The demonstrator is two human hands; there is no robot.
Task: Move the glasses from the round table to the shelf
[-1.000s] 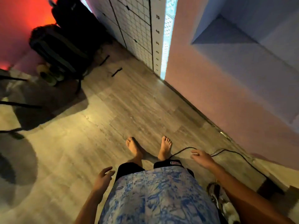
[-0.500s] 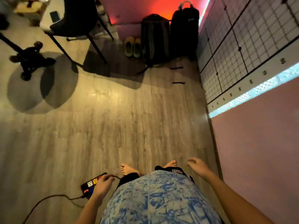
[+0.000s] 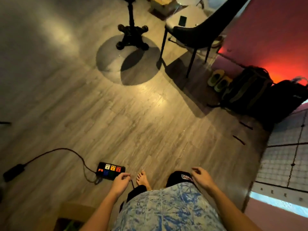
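Observation:
No glasses and no shelf show in the head view. The round table is seen only as a black pedestal base [image 3: 132, 36] on the wooden floor at the top middle, with its round shadow below it; the tabletop is out of frame. My left hand [image 3: 120, 181] hangs low at my side with loosely curled fingers and holds nothing. My right hand [image 3: 201, 178] hangs by my right hip, fingers apart, also with nothing in it.
A black chair [image 3: 196, 35] stands right of the pedestal. Two dark backpacks [image 3: 260, 97] and green slippers [image 3: 218, 80] lie by the red-lit wall. A power strip [image 3: 110, 170] with its cable lies by my left foot. A gridded panel [image 3: 283, 162] is at right.
The view has swung left, away from the pink wall and gridded panel, so the table pedestal and chair now lie ahead. Both hands have stayed low and hold nothing.

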